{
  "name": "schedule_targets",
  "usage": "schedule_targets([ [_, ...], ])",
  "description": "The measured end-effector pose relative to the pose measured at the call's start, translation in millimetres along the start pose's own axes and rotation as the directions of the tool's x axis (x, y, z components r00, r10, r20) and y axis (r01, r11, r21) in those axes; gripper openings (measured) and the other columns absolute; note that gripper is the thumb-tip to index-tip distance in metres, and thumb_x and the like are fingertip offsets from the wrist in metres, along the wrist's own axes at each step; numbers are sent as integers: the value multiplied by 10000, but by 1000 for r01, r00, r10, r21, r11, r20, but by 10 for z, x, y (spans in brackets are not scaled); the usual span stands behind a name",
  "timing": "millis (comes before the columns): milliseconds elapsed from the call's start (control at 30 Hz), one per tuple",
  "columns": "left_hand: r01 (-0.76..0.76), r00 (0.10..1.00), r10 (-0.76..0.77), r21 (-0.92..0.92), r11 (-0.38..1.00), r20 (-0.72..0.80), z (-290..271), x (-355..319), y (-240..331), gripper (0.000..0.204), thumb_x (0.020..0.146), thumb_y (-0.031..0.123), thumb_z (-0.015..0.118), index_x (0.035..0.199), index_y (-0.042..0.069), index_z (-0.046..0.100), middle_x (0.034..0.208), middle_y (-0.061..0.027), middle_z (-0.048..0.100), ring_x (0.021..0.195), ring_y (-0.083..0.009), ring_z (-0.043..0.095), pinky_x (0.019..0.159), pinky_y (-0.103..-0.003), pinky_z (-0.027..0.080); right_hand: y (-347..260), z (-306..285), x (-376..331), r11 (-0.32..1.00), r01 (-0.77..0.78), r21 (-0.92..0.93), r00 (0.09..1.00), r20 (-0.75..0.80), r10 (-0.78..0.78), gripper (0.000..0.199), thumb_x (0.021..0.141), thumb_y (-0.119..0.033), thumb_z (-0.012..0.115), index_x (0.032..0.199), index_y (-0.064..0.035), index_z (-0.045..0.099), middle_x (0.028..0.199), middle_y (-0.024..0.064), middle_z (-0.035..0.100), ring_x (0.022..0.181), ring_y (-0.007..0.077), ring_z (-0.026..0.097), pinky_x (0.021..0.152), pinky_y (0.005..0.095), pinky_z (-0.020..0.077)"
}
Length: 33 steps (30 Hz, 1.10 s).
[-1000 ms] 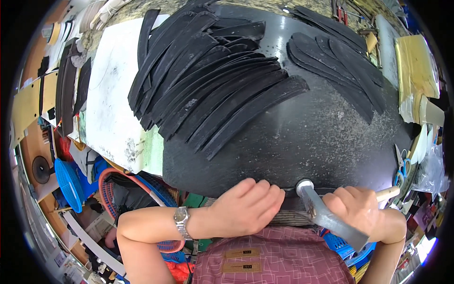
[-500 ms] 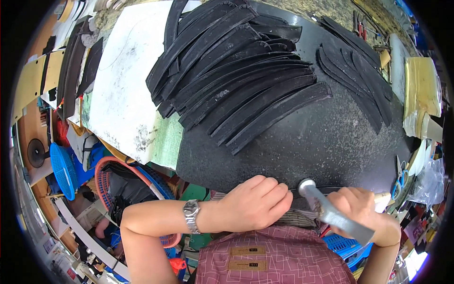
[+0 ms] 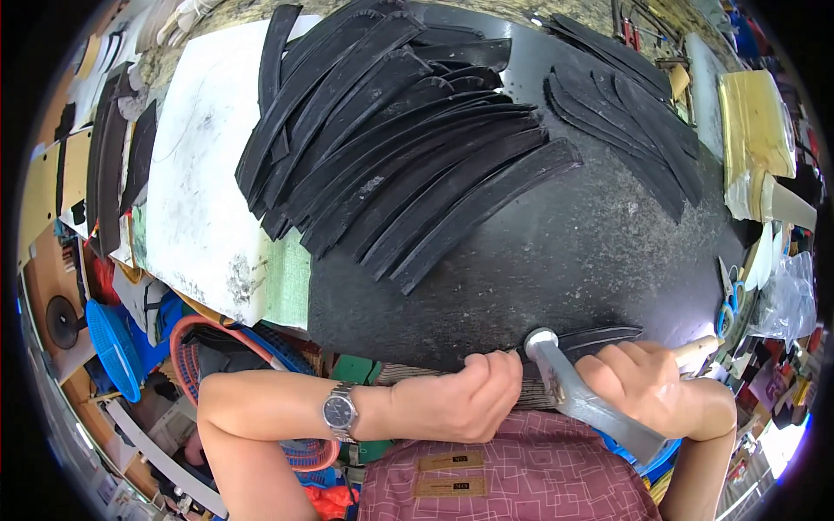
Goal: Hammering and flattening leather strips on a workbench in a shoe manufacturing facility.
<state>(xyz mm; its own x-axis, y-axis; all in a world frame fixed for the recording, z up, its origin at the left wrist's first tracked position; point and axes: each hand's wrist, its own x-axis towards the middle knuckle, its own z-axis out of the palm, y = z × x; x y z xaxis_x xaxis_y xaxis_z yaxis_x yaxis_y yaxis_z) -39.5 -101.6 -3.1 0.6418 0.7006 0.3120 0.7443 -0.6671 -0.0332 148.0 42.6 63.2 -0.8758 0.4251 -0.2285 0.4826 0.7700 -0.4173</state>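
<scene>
The thin, curved black strip of leather-like material (image 3: 599, 337) lies at the near edge of the black work slab (image 3: 599, 243), just under the round face of the steel-headed hammer with a pale wooden handle (image 3: 573, 391) — it looks light and floppy, apt to slide, so it is best pinned flat near its end. The right hand (image 3: 647, 386) is clenched around the hammer close under the head, wrist bent inward, head resting on the strip. The left hand (image 3: 465, 395) — wristwatch (image 3: 339, 410) on its forearm — curls in a loose fist at the slab's edge touching the strip's end; whether it pinches it, I cannot tell.
</scene>
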Motion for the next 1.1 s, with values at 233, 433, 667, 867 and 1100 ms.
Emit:
schedule_targets([
  [233, 271, 946, -324, -483, 832, -27, -9, -129, -45, 300, 685, 132, 605, 927, -44, 629, 882, -112, 584, 741, -206, 566, 618, -289, 475, -80, 68, 30, 1000, -16, 15, 1000, -9, 17, 200, 777, -179, 600, 900, -23, 580, 769, 68, 500, 637, 222, 532, 551, 318, 416],
  [433, 303, 917, -394, -530, 792, -65, 9, -195, 2, 312, 672, 115, 607, 939, -44, 638, 869, -96, 580, 773, -201, 554, 632, -283, 480, -131, 97, 37, 999, -35, 26, 999, -23, 35, 195, 787, -179, 601, 901, -22, 582, 778, 72, 506, 646, 229, 534, 560, 322, 417],
  [667, 245, 967, -256, -272, 931, -3, -95, -161, 95, 332, 714, 143, 571, 978, -46, 643, 785, -56, 528, 692, -158, 495, 580, -260, 406, -215, 70, 75, 996, -75, 38, 996, -45, 77, 191, 799, -179, 601, 902, -20, 584, 788, 77, 513, 657, 236, 537, 571, 326, 419],
  [867, 275, 961, -273, -234, 932, 44, -81, -86, 304, 272, 701, 139, 535, 878, -31, 654, 616, 12, 434, 560, -124, 403, 487, -254, 275, -224, 98, 208, 994, -97, 55, 991, -83, 101, 187, 809, -179, 602, 903, -19, 586, 797, 81, 519, 666, 242, 540, 581, 329, 420],
  [1100, 440, 895, -441, -39, 897, -66, 77, 127, 172, 277, 807, 180, 594, 607, 144, 407, 523, 42, 314, 476, -88, 376, 430, -262, 258, 94, -8, 105, 986, -162, 46, 968, -187, 168, 183, 820, -179, 602, 904, -17, 589, 808, 86, 526, 677, 249, 542, 592, 333, 421],
])
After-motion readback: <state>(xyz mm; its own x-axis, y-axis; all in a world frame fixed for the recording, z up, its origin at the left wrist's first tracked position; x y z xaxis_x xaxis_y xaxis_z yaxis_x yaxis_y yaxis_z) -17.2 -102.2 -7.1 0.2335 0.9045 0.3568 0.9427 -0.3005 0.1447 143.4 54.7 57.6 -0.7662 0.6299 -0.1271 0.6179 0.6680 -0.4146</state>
